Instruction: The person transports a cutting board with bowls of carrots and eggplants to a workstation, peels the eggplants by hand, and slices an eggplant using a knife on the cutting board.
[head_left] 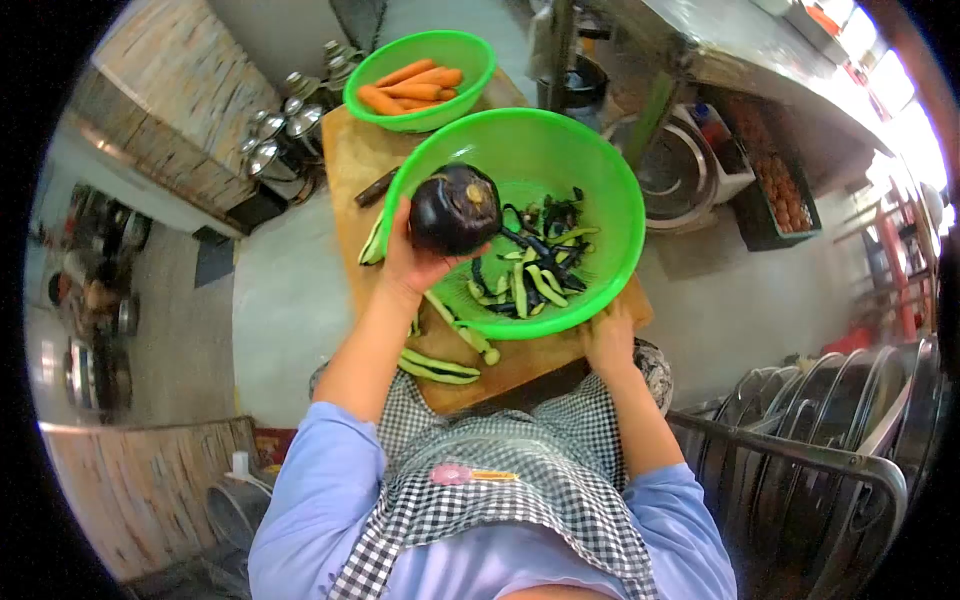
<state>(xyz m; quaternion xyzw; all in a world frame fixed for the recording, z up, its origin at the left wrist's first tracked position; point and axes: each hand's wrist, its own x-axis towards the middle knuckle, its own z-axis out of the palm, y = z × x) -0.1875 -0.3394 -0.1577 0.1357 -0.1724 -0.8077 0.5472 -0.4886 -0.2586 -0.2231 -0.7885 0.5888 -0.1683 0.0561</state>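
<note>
My left hand (420,262) is closed around a large, round dark eggplant (457,209), raised over the left side of a big green basin (420,165). Its stem end faces right. Dark and pale green vegetable peelings (540,280) lie in the basin. My right hand (608,338) is at the basin's lower right rim, by the edge of the wooden board (345,150); its fingertips are partly hidden there, so its grip is unclear. Pale green strips with dark skin edges (438,368) lie on the board in front of the basin.
Behind stands a smaller green bowl (485,65) of carrots (408,88). A dark, narrow object (376,188) lies left of the basin. Metal pots (272,150) stand at left, a crate of eggs (785,195) at right, and a metal rack (820,430) at lower right.
</note>
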